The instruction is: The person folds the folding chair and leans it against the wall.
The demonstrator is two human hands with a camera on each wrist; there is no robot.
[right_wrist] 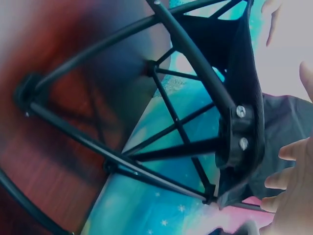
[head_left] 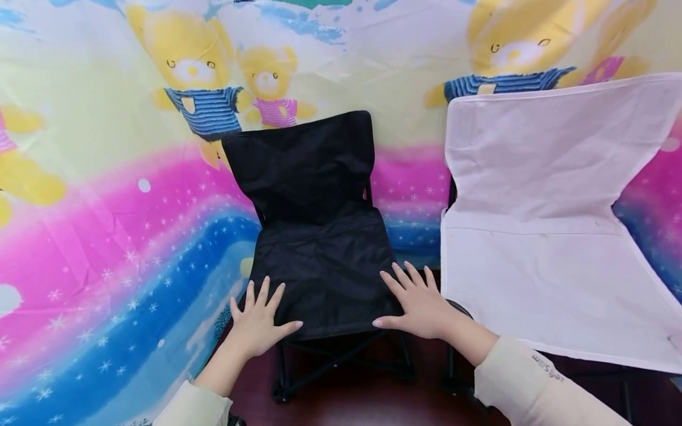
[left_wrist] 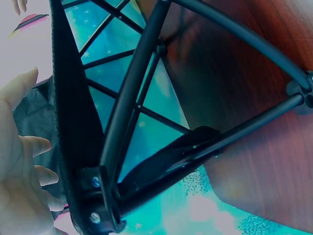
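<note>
A black folding chair with a fabric seat and back stands unfolded in the middle of the head view. Over the left front corner of its seat is my left hand, fingers spread and straight. My right hand is spread the same way at the seat's right front corner. Neither hand grips anything; whether the palms touch the fabric I cannot tell. The left wrist view shows crossed black tubes below the seat, beside the left hand. In the right wrist view, the right hand is beside a bolted seat corner.
A white folding chair stands close on the right. Behind both chairs hangs a colourful cloth printed with bears, which also runs down the left side. Below is a dark reddish-brown, shiny surface under the chair legs.
</note>
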